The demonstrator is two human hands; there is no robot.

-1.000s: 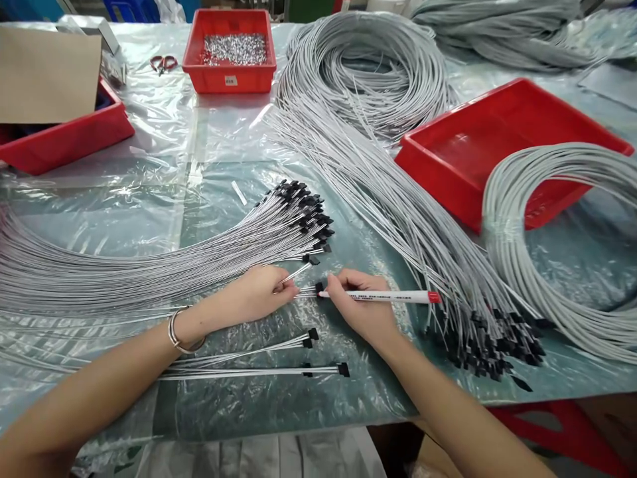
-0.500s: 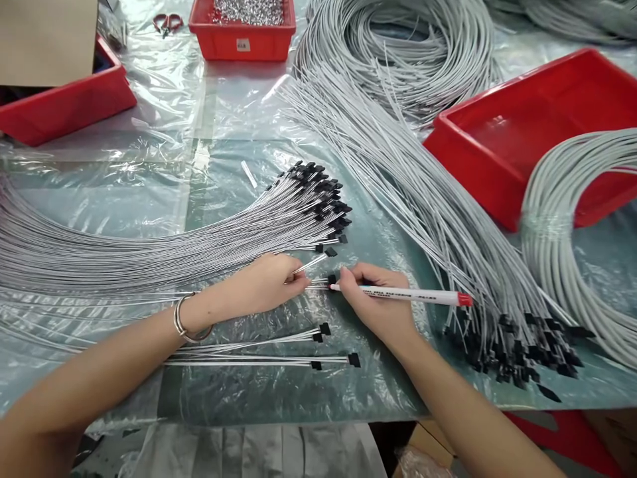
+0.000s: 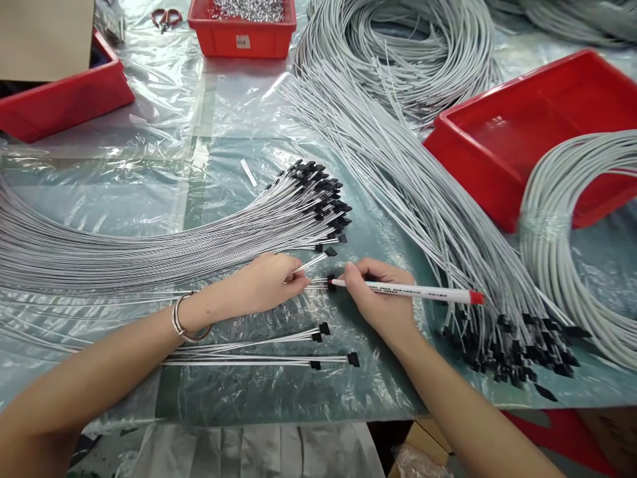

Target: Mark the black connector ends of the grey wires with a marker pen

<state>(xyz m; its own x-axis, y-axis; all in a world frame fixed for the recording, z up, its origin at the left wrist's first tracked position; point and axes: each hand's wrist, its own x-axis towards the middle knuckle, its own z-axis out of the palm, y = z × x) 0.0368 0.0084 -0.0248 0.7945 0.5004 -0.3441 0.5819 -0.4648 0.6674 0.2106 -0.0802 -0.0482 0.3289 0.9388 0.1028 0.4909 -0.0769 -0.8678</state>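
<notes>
My left hand (image 3: 273, 282) is closed on thin grey cables with black connectors at their ends, one of them (image 3: 330, 252) angled upward. In my right hand (image 3: 381, 295) is a white marker with a red end cap (image 3: 428, 292), its tip at a black connector (image 3: 331, 283) just beyond my left fingertips. Above my left hand lies a large bundle of grey cables (image 3: 199, 249) with black connectors heaped at its right end. Below are several loose cables (image 3: 259, 362), also with black connectors.
A red bin of small metal parts (image 3: 242, 41) and red-handled cutters (image 3: 166, 18) stand at the back. Right of my hands lie another cable bundle (image 3: 423, 179), a tilted red bin (image 3: 512, 126) and coiled cable (image 3: 542, 232). Another red bin (image 3: 74, 103) is at left.
The marker has shifted slightly and tilts less steeply or differently, its red end now farther right. My right hand moved slightly with it; my left hand looks nearly unchanged.
</notes>
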